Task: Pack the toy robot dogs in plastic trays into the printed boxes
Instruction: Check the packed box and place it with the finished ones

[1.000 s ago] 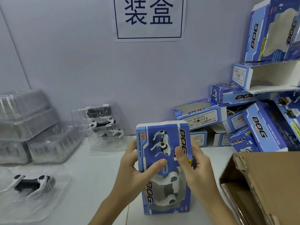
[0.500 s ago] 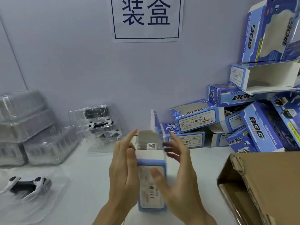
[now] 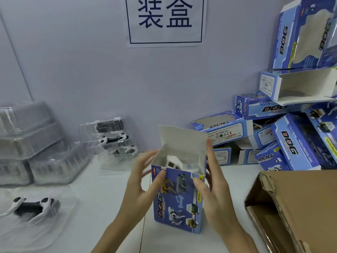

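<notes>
A brown carton fills four o'clock. A pile of blue boxes sits at two o'clock. Clear trays stack at nine o'clock. At centre a blue box stands upright on the table, flap up, with a white toy dog inside. The left hand and right hand clasp its sides, thumbs on the front, fingers loosely extended.
</notes>
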Available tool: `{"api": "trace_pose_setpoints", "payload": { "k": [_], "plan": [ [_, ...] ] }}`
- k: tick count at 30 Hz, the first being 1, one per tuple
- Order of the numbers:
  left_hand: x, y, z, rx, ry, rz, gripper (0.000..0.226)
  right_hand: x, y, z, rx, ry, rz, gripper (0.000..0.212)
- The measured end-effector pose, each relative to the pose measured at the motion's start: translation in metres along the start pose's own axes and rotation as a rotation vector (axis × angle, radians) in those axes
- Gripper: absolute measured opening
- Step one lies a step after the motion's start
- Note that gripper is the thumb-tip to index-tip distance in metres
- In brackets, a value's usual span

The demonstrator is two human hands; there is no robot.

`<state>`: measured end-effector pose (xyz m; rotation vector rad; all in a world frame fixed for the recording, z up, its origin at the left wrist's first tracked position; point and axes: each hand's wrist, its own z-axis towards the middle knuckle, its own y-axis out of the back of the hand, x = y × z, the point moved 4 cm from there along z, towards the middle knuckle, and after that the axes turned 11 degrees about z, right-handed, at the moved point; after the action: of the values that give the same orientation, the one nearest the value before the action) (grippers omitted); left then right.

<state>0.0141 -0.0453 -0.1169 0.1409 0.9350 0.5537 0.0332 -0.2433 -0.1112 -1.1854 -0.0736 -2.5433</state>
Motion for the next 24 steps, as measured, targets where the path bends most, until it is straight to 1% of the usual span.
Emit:
{"api": "trace_pose_setpoints", "payload": {
  "k": [2, 3, 7, 9, 10, 12, 13, 14, 17, 18, 20, 21, 24],
  "plan": [
    [-0.001, -0.005, -0.003, 0.107, 0.076, -0.183, 0.056, 0.001, -0.001, -0.001, -0.012, 0.035, 0.074, 0.067],
    [-0.002, -0.006, -0.004, 0.119, 0.096, -0.211, 0.055, 0.002, 0.000, -0.002, -0.030, 0.044, 0.083, 0.061],
    [-0.007, -0.009, -0.007, 0.077, 0.057, -0.166, 0.046, 0.003, 0.005, -0.005, -0.111, 0.011, 0.102, 0.037],
    [-0.010, -0.010, -0.008, 0.062, 0.059, -0.177, 0.050, 0.001, 0.007, -0.007, -0.156, -0.049, 0.128, 0.022],
    [-0.012, -0.010, -0.008, 0.060, 0.041, -0.170, 0.048, 0.001, 0.007, -0.007, -0.178, -0.086, 0.126, 0.021],
    [-0.017, -0.011, -0.008, 0.043, -0.028, -0.136, 0.036, 0.003, 0.005, -0.005, -0.258, -0.111, 0.054, 0.051],
    [-0.019, -0.011, -0.007, 0.028, -0.050, -0.122, 0.030, 0.005, 0.005, -0.003, -0.303, -0.101, 0.019, 0.059],
    [-0.021, -0.010, -0.005, 0.017, -0.057, -0.125, 0.026, 0.008, 0.006, -0.001, -0.337, -0.085, 0.005, 0.059],
    [-0.025, -0.010, -0.003, 0.018, -0.063, -0.173, 0.027, 0.010, 0.007, 0.002, -0.341, -0.043, 0.029, 0.044],
    [-0.026, -0.010, -0.004, 0.023, -0.064, -0.189, 0.030, 0.009, 0.007, 0.001, -0.327, -0.044, 0.039, 0.043],
    [-0.028, -0.011, -0.004, 0.025, -0.044, -0.235, 0.034, 0.010, 0.005, -0.001, -0.312, -0.018, 0.074, 0.047],
    [-0.029, -0.011, -0.005, 0.018, -0.033, -0.268, 0.035, 0.011, 0.005, -0.002, -0.307, 0.010, 0.113, 0.044],
    [-0.032, -0.009, -0.007, -0.003, -0.017, -0.329, 0.043, 0.011, 0.003, -0.006, -0.267, 0.048, 0.261, 0.018]
  ]
}}
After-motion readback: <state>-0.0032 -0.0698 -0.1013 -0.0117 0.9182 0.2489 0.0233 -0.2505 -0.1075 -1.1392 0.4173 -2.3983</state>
